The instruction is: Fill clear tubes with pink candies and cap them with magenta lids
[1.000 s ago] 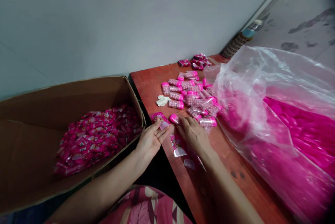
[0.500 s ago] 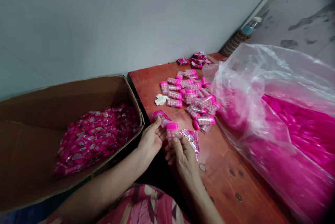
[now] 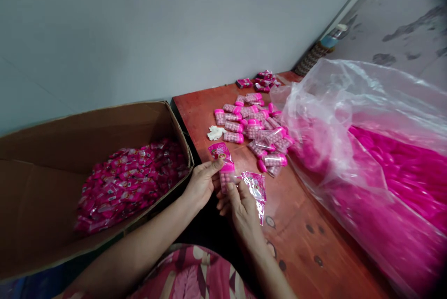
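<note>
My left hand (image 3: 204,180) pinches a small pink printed plastic sleeve (image 3: 220,150) between thumb and fingers. Just below it, my right hand (image 3: 240,203) grips a small clear candy bottle (image 3: 227,179) with a bright pink cap, filled with pale pink balls. The cap end meets the lower part of the sleeve; I cannot tell how far it is inside. Beside my right hand, more shiny printed sleeves (image 3: 254,185) lie on the table, partly hidden by the fingers. Beyond both hands lies a loose pile of similar filled bottles (image 3: 263,133).
On the left, a cardboard box (image 3: 139,112) holds many pink wrapped pieces (image 3: 129,180). A large clear plastic bag (image 3: 321,89) full of pink items covers the right of the red table (image 3: 303,252). A white scrap (image 3: 215,132) and dark pink packets (image 3: 267,80) lie farther back.
The sleeve in my left hand has come over the bottle's cap and now stands more upright. The bottle in my right hand has shifted slightly.
</note>
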